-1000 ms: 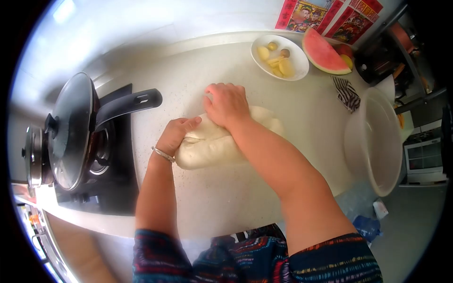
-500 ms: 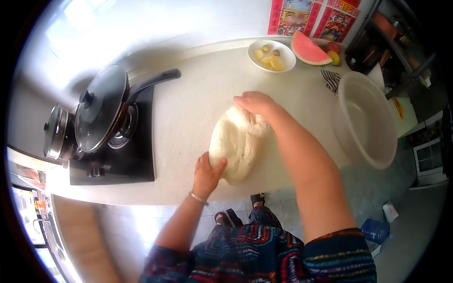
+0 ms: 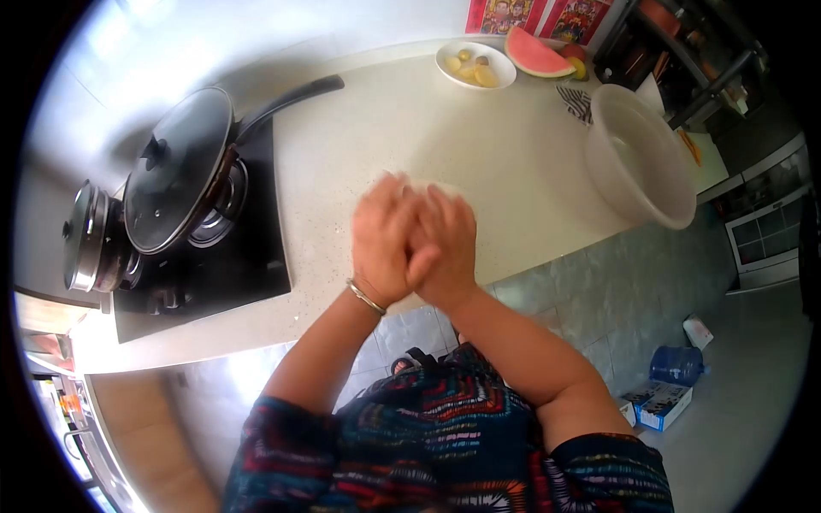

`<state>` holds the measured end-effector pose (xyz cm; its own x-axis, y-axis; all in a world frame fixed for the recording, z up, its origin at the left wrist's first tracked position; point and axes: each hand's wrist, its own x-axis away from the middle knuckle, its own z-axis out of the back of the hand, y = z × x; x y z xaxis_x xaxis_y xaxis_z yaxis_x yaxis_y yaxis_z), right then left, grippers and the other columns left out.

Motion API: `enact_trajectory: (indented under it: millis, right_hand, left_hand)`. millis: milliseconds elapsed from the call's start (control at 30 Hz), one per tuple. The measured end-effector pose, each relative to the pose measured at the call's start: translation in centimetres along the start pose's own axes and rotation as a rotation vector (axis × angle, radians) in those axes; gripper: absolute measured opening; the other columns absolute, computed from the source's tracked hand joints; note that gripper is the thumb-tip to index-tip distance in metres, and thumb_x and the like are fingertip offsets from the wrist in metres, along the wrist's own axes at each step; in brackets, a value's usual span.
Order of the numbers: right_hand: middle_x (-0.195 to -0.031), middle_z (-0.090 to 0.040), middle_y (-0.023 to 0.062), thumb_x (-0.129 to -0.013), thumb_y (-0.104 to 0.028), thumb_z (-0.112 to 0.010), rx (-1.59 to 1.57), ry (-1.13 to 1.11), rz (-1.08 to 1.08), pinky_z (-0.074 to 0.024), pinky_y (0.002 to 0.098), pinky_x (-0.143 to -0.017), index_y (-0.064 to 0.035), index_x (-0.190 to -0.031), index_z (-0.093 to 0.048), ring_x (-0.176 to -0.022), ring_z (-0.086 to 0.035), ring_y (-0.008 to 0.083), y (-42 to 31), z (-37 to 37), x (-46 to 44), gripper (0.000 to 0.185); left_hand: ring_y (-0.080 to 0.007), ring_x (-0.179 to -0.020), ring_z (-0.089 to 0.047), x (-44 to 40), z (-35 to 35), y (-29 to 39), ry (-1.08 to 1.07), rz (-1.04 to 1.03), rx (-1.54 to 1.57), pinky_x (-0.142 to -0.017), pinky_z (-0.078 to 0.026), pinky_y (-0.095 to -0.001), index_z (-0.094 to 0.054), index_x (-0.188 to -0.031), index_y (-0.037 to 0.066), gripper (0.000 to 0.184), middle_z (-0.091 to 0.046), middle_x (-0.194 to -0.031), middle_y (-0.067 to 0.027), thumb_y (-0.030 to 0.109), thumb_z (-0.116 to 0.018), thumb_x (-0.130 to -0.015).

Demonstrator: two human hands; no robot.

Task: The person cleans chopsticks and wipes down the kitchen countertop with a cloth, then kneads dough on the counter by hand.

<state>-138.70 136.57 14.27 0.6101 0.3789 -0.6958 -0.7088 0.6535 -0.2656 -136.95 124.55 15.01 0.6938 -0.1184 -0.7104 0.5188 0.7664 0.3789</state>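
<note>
My left hand [image 3: 386, 244] and my right hand [image 3: 445, 248] are together over the pale dough [image 3: 442, 185], near the counter's front edge. They overlap, with thumbs crossing and fingers bent over the far side; the fingertips are smeared by motion. Only a thin rim of dough shows beyond the fingers, and the rest is hidden under my hands. A bracelet [image 3: 366, 297] circles my left wrist. Crumbs or flour specks lie on the counter [image 3: 325, 205] to the left of my hands.
At left, a lidded frying pan [image 3: 180, 171] and a lidded pot [image 3: 90, 239] stand on the black stove [image 3: 205, 286]. A large pale basin [image 3: 637, 158] sits at the counter's right end. Farther back are a white bowl [image 3: 445, 67] with pieces in it and a watermelon slice [image 3: 537, 56].
My right hand has come from the dough's far edge down beside my left hand, and the two now overlap. The dough has become mostly covered. The view has shifted, with the basin appearing higher.
</note>
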Motion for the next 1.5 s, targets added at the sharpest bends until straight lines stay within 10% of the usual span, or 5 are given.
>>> enact_trajectory:
  millis: [400, 567, 867, 1333, 1500]
  right_hand:
    - [-0.109, -0.058, 0.0051, -0.082, -0.027, -0.052, -0.035, -0.115, -0.028, -0.0341, 0.0489, -0.095, -0.0114, -0.103, -0.065, -0.112, -0.048, 0.0290, 8.3, -6.7, -4.9, 0.029]
    - [-0.083, -0.064, 0.0012, -0.079, -0.022, -0.054, -0.157, -0.330, -0.178, -0.0413, 0.0399, -0.071, -0.0112, -0.083, -0.062, -0.080, -0.058, 0.0220, 11.7, -8.7, -10.2, 0.014]
    - [-0.089, -0.067, 0.0099, -0.083, -0.034, -0.053, -0.214, -0.611, -0.517, -0.0476, 0.0413, -0.079, -0.0124, -0.095, -0.067, -0.090, -0.063, 0.0279, 16.0, -13.3, -15.3, 0.028]
    - [-0.103, -0.066, 0.0124, -0.085, -0.048, -0.049, -0.305, -0.461, -0.587, -0.0472, 0.0410, -0.083, -0.0089, -0.098, -0.068, -0.095, -0.061, 0.0341, 11.9, -1.6, -7.5, 0.046]
    - [-0.116, -0.059, 0.0157, -0.082, -0.039, -0.055, -0.374, -0.327, -0.413, -0.0377, 0.0471, -0.095, -0.0100, -0.113, -0.061, -0.109, -0.053, 0.0350, 7.9, 1.3, 1.4, 0.043]
  left_hand:
    - [-0.0370, -0.104, -0.052, -5.0, -6.6, -7.3, -0.077, 0.082, -0.054, -0.094, -0.036, -0.0460, -0.053, -0.117, 0.001, 0.057, -0.054, -0.118, -0.0192, 0.046, -0.042, -0.085]
    - [-0.0324, -0.103, -0.054, -9.0, -8.8, -11.2, -0.240, 0.343, -0.036, -0.094, -0.038, -0.0427, -0.055, -0.117, 0.007, 0.044, -0.059, -0.114, -0.0132, 0.033, -0.050, -0.081]
    - [-0.0315, -0.105, -0.059, -13.7, -11.6, -16.9, -0.363, 0.893, 0.111, -0.091, -0.046, -0.0392, -0.052, -0.124, 0.006, 0.044, -0.058, -0.121, -0.0160, 0.035, -0.040, -0.093]
    - [-0.0335, -0.096, -0.060, -8.4, -3.0, -2.4, -0.474, 0.745, -0.140, -0.087, -0.045, -0.0428, -0.067, -0.101, 0.007, 0.044, -0.065, -0.099, -0.0179, 0.045, -0.047, -0.091]
    - [-0.0376, -0.110, -0.050, 1.4, -1.8, 0.9, -0.166, 0.166, -0.285, -0.098, -0.033, -0.0503, -0.054, -0.117, 0.003, 0.053, -0.055, -0.118, -0.0194, 0.043, -0.051, -0.082]
